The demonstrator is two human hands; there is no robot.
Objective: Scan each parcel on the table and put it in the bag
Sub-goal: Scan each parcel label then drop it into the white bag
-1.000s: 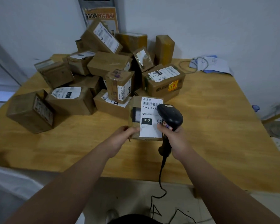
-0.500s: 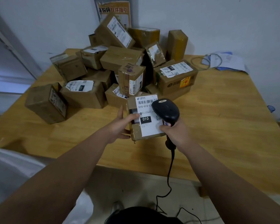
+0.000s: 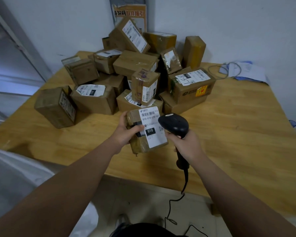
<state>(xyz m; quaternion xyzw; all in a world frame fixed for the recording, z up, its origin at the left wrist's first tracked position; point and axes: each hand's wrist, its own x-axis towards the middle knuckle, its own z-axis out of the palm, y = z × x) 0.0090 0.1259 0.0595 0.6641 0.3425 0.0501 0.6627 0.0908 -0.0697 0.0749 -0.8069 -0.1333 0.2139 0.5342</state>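
Since a second ago my left hand has shifted from the near edge of the small brown cardboard parcel to its left side, thumb curled over its white 010 label. It sits tilted over the light wooden table, just in front of the heap of brown boxes. My right hand grips the black handheld barcode scanner, whose head is over the label's right edge.
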